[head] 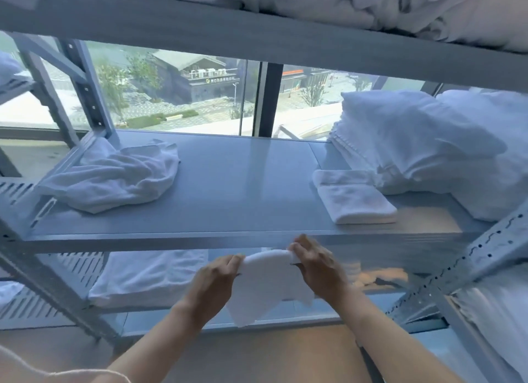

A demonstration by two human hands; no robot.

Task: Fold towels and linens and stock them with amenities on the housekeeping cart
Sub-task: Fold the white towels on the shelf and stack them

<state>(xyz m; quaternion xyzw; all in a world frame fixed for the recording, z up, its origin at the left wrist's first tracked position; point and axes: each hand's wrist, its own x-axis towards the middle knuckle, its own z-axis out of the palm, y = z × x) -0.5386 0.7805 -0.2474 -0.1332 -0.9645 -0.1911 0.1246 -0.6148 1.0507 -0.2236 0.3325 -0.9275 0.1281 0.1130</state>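
Low in the frame, the left hand (213,280) and right hand (317,271) each pinch an upper corner of a small towel (265,282), grip clamped, apparently squaring it for folding before the shelf (228,188).

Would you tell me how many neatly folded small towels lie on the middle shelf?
1: the folded towel at the shelf's right front, beside the pillows. More may be hidden behind them.
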